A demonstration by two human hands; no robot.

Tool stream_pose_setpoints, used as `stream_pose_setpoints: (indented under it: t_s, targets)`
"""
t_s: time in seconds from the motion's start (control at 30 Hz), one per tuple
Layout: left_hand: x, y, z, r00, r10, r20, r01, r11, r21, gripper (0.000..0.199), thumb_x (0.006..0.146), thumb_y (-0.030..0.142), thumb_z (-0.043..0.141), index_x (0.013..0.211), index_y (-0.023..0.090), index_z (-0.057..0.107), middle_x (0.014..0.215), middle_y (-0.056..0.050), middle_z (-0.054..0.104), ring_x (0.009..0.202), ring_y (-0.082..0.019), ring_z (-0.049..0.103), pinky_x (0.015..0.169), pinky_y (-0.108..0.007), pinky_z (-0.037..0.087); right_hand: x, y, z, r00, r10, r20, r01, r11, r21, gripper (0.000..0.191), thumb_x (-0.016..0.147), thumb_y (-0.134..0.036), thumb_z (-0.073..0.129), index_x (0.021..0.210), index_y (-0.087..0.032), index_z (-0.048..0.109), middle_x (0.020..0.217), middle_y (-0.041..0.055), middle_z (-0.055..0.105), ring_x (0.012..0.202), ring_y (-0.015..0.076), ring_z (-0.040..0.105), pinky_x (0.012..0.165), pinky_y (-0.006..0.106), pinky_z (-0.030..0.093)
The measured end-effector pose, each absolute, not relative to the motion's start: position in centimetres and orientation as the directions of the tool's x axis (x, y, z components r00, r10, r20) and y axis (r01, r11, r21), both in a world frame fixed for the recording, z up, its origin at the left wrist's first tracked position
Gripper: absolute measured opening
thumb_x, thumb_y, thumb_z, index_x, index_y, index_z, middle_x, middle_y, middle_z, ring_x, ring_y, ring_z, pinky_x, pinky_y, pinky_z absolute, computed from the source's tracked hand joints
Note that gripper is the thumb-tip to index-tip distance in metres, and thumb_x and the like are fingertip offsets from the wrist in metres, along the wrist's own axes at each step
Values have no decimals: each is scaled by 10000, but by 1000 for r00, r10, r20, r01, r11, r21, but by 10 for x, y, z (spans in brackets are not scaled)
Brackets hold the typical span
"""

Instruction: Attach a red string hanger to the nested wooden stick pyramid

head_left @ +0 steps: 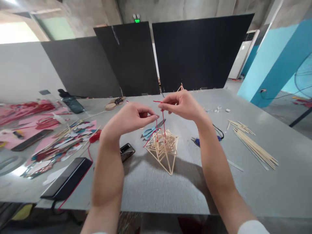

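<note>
Dark bottle (73, 103) on grey table (280, 195), black panels (195, 53) behind, blue pillar (270, 61) at right

From my remote post, I find no legible lettering, number or brand in the head view. I note one lit green sign (137, 20) on the rear wall (168, 9), above a dark panel (129, 58); its characters are too small to read.
</note>
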State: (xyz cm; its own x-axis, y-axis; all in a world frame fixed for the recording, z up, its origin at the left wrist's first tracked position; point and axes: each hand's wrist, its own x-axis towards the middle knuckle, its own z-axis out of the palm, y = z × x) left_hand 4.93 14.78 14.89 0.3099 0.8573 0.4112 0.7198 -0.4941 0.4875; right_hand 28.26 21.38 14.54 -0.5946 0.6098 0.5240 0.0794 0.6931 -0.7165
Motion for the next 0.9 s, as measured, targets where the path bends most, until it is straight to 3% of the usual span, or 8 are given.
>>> stream_pose_setpoints:
  t_s: [0.37,0.6,0.77,0.9]
  targets:
    - [55,149,146,155,829,537,636,-500,588,298,835,465,892,772,180,834,524,38,404,503,-79,279,473,-273,164,272,213,136,-466,597,653,108,771,-627,416,971,-548,783,903,-140,742,738,20,667,679,121,568,599,260,437]
    - [61,155,144,126,759,639,553,-589,589,203,818,359,909,797,176,825,486,49,458,498,-90,407,474,-267,216,258,213,132,-373,538,756,115,835,-538,519,988,-671,705,895,-162,744,752,12,656,766,137,618,650,252,476]
    - [64,165,141,123,772,624,507,-589,629,196,776,364,929,748,210,811,465,37,543,463,-103,461,435,-282,263,250,220,126,-327,489,809,56,865,-500,523,976,-690,706,894,-177,761,804,23,712,820,151,666,727,271,536]
    - [64,168,141,138,797,589,482,-573,663,200,764,372,931,715,220,812,457,35,560,447,-101,472,429,-274,310,246,219,123,-278,492,825,78,867,-491,438,1016,-611,700,951,-188,795,890,34,760,831,151,684,773,283,572]
